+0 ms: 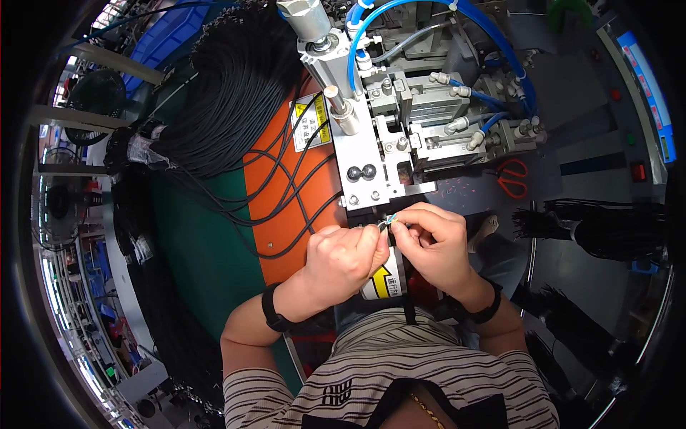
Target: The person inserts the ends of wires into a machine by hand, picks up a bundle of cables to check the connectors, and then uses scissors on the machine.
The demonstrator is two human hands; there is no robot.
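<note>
My left hand (343, 256) is closed in a fist just in front of the machine, gripping what looks like the end of a black cable, mostly hidden by the fingers. Thin coloured wires (390, 220), white and blue-green, stick out between the two hands. Thumb and forefinger of my right hand (437, 239) pinch these wires, touching close to the left fingertips. Directly beyond the hands stands a metal machine (361, 154) with cylinders and clamps. From the left, loose black cables (286, 196) run over an orange plate toward the left hand and the machine.
A thick bundle of black cables (221, 93) lies on the green table surface (207, 236) at the left. Red-handled scissors (512, 179) rest right of the machine, near scattered wire scraps (457, 189). Blue air hoses (493, 28) arch overhead. More black cable bundles (607, 230) hang at the right.
</note>
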